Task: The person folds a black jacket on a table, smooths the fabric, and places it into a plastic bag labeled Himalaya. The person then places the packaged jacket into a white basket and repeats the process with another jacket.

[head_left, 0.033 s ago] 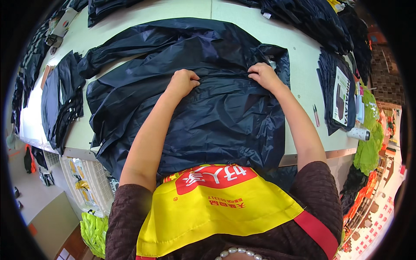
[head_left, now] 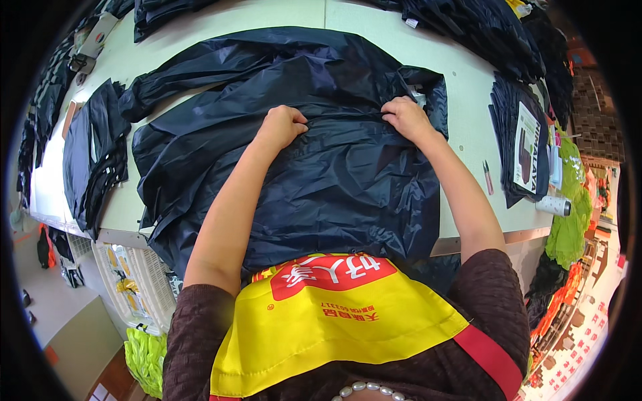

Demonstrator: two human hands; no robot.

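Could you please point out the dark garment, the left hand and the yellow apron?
Dark garment (head_left: 341, 175): head view, on the wrinkled fabric near its middle.
Left hand (head_left: 282, 126): head view, on the back of the hand.
Yellow apron (head_left: 328, 337): head view, on the plain cloth below its print.

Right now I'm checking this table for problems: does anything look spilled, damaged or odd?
Nothing plainly stands out: I see no spill or damage. The dark garment is creased and hangs over the near edge of the table, but that looks ordinary.
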